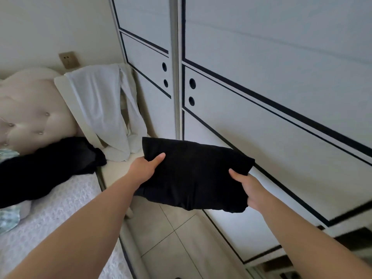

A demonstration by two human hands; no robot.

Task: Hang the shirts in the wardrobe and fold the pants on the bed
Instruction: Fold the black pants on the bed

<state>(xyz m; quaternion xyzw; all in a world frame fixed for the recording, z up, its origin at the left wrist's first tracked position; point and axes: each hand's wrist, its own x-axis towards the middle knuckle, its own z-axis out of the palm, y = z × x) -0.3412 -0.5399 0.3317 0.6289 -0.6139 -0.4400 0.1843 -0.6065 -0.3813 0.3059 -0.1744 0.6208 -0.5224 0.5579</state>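
Note:
A folded black garment (195,174) is held in the air between the bed and the wardrobe (261,97). My left hand (147,168) grips its left edge, thumb on top. My right hand (249,188) grips its right edge, thumb on top as well. A second black garment (46,168) lies crumpled on the bed (60,208) near the headboard. A white shirt (104,109) hangs draped over the corner of the headboard. The wardrobe's sliding doors are closed.
A padded cream headboard (34,109) stands at the left. A light blue patterned cloth (8,216) lies at the bed's left edge. A narrow strip of tiled floor (171,238) runs between bed and wardrobe. A wall socket (68,60) sits above the headboard.

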